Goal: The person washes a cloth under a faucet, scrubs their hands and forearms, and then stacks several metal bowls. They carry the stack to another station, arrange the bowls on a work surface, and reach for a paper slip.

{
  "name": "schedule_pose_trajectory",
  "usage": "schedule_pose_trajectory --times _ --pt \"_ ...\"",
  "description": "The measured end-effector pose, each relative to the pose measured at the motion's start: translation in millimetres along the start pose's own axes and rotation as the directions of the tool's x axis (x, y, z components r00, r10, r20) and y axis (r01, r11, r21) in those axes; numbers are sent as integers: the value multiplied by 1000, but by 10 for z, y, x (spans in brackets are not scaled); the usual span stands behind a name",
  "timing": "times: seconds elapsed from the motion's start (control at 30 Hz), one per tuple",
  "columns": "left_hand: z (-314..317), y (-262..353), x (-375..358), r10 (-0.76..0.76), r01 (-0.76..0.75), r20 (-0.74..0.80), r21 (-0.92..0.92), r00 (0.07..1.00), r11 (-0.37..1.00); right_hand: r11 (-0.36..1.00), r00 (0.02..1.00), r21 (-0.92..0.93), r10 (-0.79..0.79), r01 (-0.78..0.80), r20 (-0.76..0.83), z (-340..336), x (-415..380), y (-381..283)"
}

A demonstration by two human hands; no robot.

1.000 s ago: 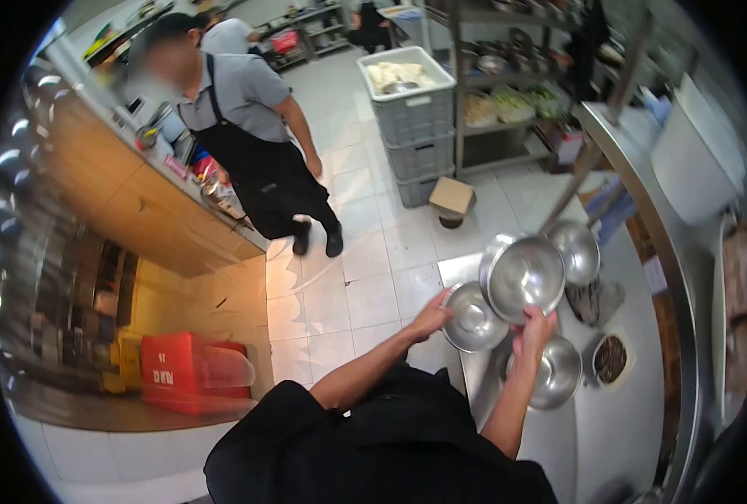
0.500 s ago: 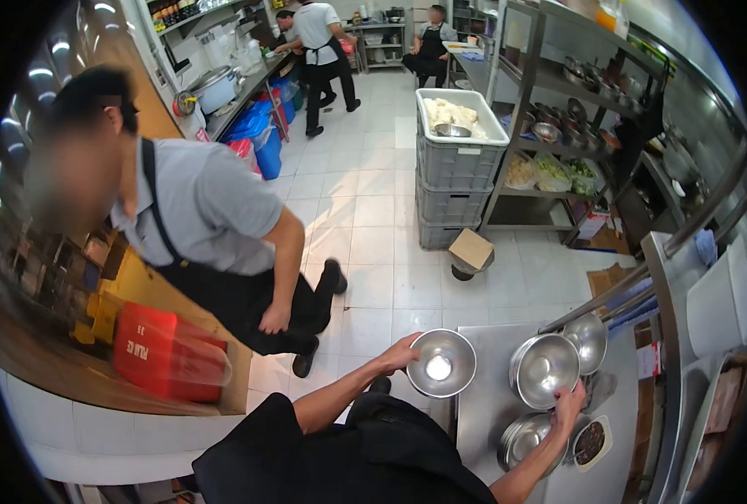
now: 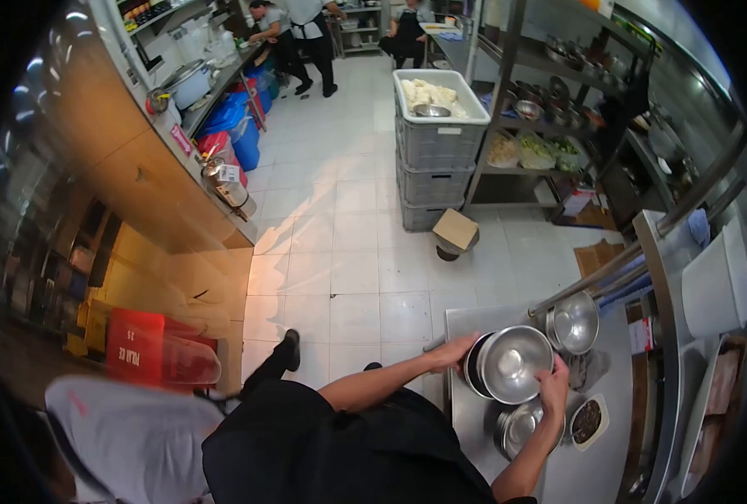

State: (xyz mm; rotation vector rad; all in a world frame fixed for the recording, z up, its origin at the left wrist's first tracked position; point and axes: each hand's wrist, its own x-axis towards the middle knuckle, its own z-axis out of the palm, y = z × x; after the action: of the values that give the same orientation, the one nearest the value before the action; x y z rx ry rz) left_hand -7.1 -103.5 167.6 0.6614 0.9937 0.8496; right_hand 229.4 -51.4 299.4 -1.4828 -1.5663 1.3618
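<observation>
Over the steel table, my left hand grips the left rim of a metal bowl mostly hidden behind other bowls. My right hand is closed on the right rim of the stacked metal bowls, which overlap the left-hand bowl. Below them on the table sits another stack of bowls. Right of that stack is a white container of dark food. One more group of bowls stands beyond my right hand.
A co-worker in a grey shirt is close at my left. Grey crates topped by a white tub stand ahead. A steel shelf is at the right, a red box at the left. Other people are at the back.
My left hand has moved right with its bowl, which now meets the stack in my right hand. The stack has moved slightly left. The nearby co-worker has moved down to the lower left.
</observation>
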Motion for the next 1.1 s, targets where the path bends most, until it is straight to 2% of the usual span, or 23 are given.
schedule_pose_trajectory --times 0.03,0.07,0.1,0.13,0.17,0.2,0.23,0.3,0.33,0.4,0.43,0.5,0.57,0.63,0.67,0.7,0.73,0.77,0.8,0.87,0.93,1.0,1.1 --pt "13 42 -64 31 -31 4 10 1000 999 986 998 -154 -58 56 -7 39 -6 -23" --pt "0 87 -86 -14 16 19 -98 1000 995 948 995 -303 -102 94 -13 56 -22 4" --pt "-10 109 -117 -35 34 -10 -104 999 994 938 988 -325 -144 119 -54 44 84 337" --pt "-12 174 -158 -42 49 85 -79 996 996 971 993 -212 -115 112 1 59 53 206" --pt "101 351 -286 -7 9 61 -30 998 1000 910 990 -407 -122 83 -71 76 97 396" --pt "-9 121 -138 -36 38 58 -36 998 999 861 984 -493 -172 124 -55 86 158 583" --pt "-10 121 -156 -57 58 54 -13 997 998 866 981 -476 -192 154 -31 123 123 507" --pt "107 200 -225 -47 52 113 -39 993 998 780 999 -625 -12 42 53 146 111 353" --pt "211 265 -223 -25 32 119 -55 993 998 689 998 -722 -52 59 32 170 156 549" --pt "274 258 -233 -42 47 139 -35 989 998 699 994 -707 82 -111 -74 155 89 241" --pt "268 262 -225 -21 25 99 -34 995 999 701 993 -703 82 -121 -89 50 158 276" --pt "263 244 -209 -31 34 94 -28 995 999 763 996 -645 15 44 86 -196 405 362" --pt "257 278 -290 -22 23 46 -28 999 999 714 960 -657 275 -241 -54 -551 525 -51" --pt "229 236 -335 -2 2 15 -11 1000 1000 821 895 -471 101 -322 -435 -806 713 265" --pt "212 209 -358 15 -15 -3 6 1000 1000 822 896 -471 101 -320 -432 -790 819 385" --pt "187 163 -372 17 -17 0 7 1000 1000 935 859 -79 283 -347 -426 -789 913 520" --pt "142 103 -394 -7 7 -6 -33 1000 999 881 824 329 447 -339 -348 -794 1018 701" --pt "115 56 -418 -33 33 -9 -72 999 997 765 871 566 466 -307 -157 -796 1208 1011" --pt "100 45 -441 -35 36 3 -66 999 997 764 868 571 467 -300 -169 -769 1195 1010" --pt "34 67 -463 -54 51 -44 -76 998 996 771 804 603 484 -205 -345 -660 1193 953" --pt "-51 112 -529 -50 48 -29 -57 998 997 776 828 607 447 -172 -337 -696 1005 884" --pt "-107 173 -542 -45 44 -24 -57 999 997 826 767 563 379 -28 -517 -712 679 739" --pt "-194 204 -610 -59 61 61 -36 996 997 863 750 501 373 -64 -547 -912 127 643"
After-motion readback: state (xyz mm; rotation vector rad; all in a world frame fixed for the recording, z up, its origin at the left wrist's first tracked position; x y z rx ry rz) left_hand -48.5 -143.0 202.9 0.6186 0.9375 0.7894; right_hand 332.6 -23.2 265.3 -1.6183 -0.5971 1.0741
